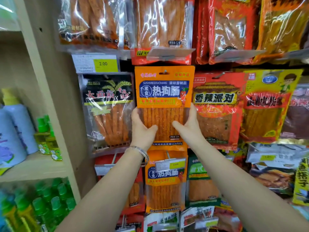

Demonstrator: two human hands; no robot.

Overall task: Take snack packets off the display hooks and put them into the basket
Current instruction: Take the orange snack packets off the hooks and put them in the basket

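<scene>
The left hand (pixel 142 129) grips the left edge of the orange snack packet (pixel 164 91), with the thumb on its clear front. The right hand (pixel 189 124) grips the right edge in the same way. The packet is between both hands, and its top hole sits on the display hook (pixel 165 71) above them. A black packet (pixel 107 104) hangs left of the left hand, and a red packet (pixel 217 111) hangs right of the right hand.

A black packet (pixel 107 111) and a red packet (pixel 217 113) flank the orange packet (pixel 164 91) closely; a tag holder (pixel 170 53) overhangs it. In front lies open space.
</scene>
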